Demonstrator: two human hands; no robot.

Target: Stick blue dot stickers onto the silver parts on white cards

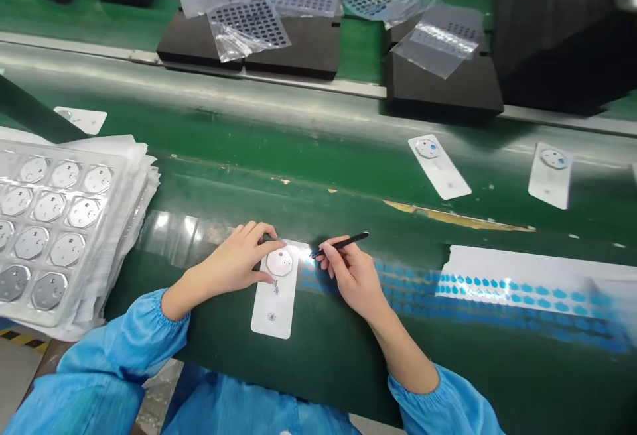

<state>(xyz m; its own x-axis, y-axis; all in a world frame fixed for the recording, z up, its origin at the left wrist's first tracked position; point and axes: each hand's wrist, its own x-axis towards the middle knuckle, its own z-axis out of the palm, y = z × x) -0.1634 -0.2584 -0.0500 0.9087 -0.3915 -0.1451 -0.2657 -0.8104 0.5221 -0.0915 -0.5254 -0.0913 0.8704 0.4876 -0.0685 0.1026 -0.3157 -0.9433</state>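
The white card (275, 306) lies flat on the green desk (223, 355) in front of the person, its long side running away from the body, with a silver disc (279, 262) at its far end and a small printed mark near its close end. The left hand (241, 259) is unclenched, thumb and forefinger spread and resting on the card's far part, on either side of the disc. The right hand (352, 277) grasps black tweezers (343, 243) between thumb and fingers; their tips stand just right of the card, over the left end of a strip of blue stickers (478, 282). Whether the tips hold a sticker cannot be determined. The strip extends rightward, partly over white paper (527, 266). At left, a clear tray (113, 199) of similar discs rests on stacked sheets (139, 203). Two further cards, each bearing a disc with a blue spot, lie beyond, to the right.
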